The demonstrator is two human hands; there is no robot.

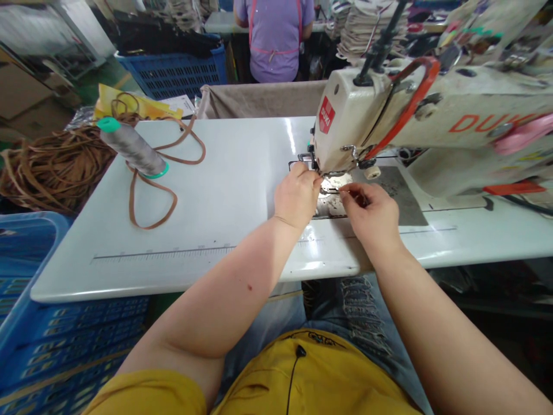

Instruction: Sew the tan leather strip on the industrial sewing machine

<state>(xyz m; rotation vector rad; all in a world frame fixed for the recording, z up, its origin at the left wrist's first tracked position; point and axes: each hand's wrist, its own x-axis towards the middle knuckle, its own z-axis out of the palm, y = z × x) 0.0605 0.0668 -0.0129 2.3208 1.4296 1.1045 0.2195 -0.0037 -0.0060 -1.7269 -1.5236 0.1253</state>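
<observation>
Both hands are at the needle area of a white sewing machine (345,109). My left hand (298,195) is closed, its thumb and fingertips pinched together just under the machine head, beside the needle. What lies between those fingertips is too small to make out. To the right of the needle, my right hand (374,213) is also closed in a pinch, its fingertips at the edge of the shiny metal needle plate (329,206). A slim dark piece shows by its fingertips, but I cannot tell whether they grip it. The needle itself is mostly hidden.
A grey thread cone (133,148) lies on the left of the white tabletop (233,190), among loops of brown strap (166,222). A heap of brown straps (52,167) is beyond the left edge. Blue crates (86,340) stand lower left. Ahead, a person (274,40) faces away.
</observation>
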